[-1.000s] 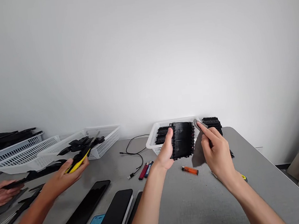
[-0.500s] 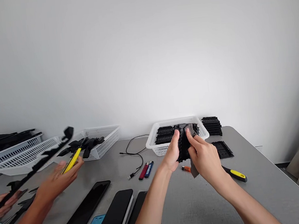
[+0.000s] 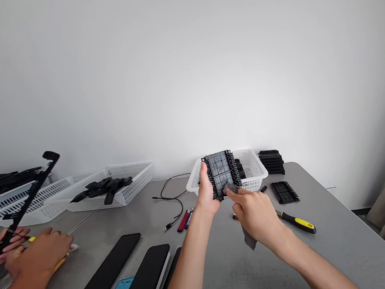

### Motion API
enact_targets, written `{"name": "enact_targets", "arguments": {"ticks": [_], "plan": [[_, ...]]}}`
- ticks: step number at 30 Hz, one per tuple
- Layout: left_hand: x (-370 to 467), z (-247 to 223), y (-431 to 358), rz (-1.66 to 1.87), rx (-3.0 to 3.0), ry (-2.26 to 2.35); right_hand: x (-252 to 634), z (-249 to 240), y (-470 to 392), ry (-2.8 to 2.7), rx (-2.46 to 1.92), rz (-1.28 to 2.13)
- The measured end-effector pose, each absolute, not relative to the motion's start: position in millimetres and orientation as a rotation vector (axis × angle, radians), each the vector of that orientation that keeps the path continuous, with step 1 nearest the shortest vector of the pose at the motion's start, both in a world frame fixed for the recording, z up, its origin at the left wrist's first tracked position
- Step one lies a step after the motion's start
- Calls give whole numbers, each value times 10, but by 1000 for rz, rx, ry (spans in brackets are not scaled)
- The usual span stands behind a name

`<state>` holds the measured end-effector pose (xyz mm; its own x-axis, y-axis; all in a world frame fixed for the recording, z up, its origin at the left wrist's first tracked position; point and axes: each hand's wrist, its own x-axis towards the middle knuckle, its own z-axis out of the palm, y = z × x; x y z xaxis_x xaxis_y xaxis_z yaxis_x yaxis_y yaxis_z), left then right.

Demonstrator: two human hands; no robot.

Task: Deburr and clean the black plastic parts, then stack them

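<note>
My left hand (image 3: 206, 193) grips a black ribbed plastic panel (image 3: 219, 167) by its left edge and holds it up, tilted, in front of the white basket (image 3: 256, 174). A grey cloth (image 3: 249, 239) is held in my right hand (image 3: 253, 209), whose fingers press it onto the panel's lower part. More black panels lie inside the basket, partly hidden behind the held one. To the basket's right stand a stack of black panels (image 3: 271, 162) and a single panel (image 3: 284, 192) lying flat. A knife with a black and yellow handle (image 3: 298, 222) rests right of my right hand.
At left, another person's hands (image 3: 39, 252) hold a long black strip (image 3: 30, 196) and a yellow tool. Behind them are white baskets (image 3: 135, 186) with black parts. Phones (image 3: 105, 271), a black cable (image 3: 181, 204) and red and blue sticks (image 3: 183, 221) lie on the table.
The held panel has turned to show its broad face, and my left hand has moved left. My right hand has shifted lower with the cloth. The other person's hand has moved from the basket toward the strip.
</note>
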<state>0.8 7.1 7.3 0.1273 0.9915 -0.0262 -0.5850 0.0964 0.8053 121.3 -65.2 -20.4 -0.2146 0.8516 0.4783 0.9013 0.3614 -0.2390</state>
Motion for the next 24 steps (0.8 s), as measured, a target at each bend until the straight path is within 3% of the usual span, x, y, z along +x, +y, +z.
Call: {"name": "enact_targets", "arguments": {"ticks": [12,17,24], "plan": [[-20,-70,74,1061,790,575,1500,-28,-683,-1433,-1082,251],[101,-128,-38,865,888,480,1336,-123,-568,-1444,-994,320],[185,-142,-112,910,908,438,1255,-135,-555,-1558,-976,444]]}}
